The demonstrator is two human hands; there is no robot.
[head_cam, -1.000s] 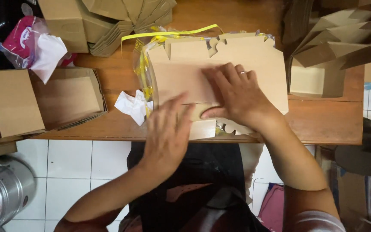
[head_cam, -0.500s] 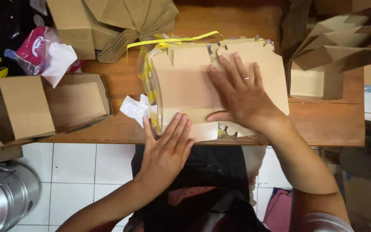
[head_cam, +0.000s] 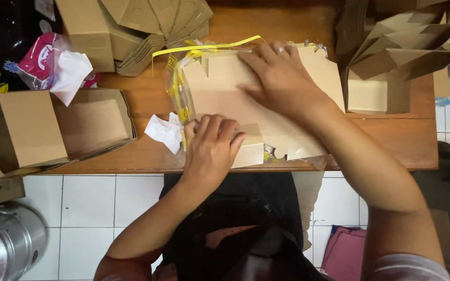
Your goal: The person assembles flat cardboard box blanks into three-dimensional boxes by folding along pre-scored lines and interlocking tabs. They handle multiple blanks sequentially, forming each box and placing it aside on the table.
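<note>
Left hand (head_cam: 212,148) curls, gripping the near edge of the flat cardboard box blanks (head_cam: 246,99) on the counter (head_cam: 381,140); right hand (head_cam: 282,78) presses spread on top. Best keep edges aligned, pressure even.

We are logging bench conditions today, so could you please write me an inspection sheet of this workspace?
Surface: wooden table, tiled floor below.
Job's things: stack of flat cardboard blanks in clear wrap with yellow strap.
Clutter: crumpled white tissue; open cardboard box at left; folded boxes at right; pink packet.
Grippers: left hand curled over the stack's near edge; right hand pressed flat on top.
Cables: nothing seen.
Surroundings: metal pot on floor.
</note>
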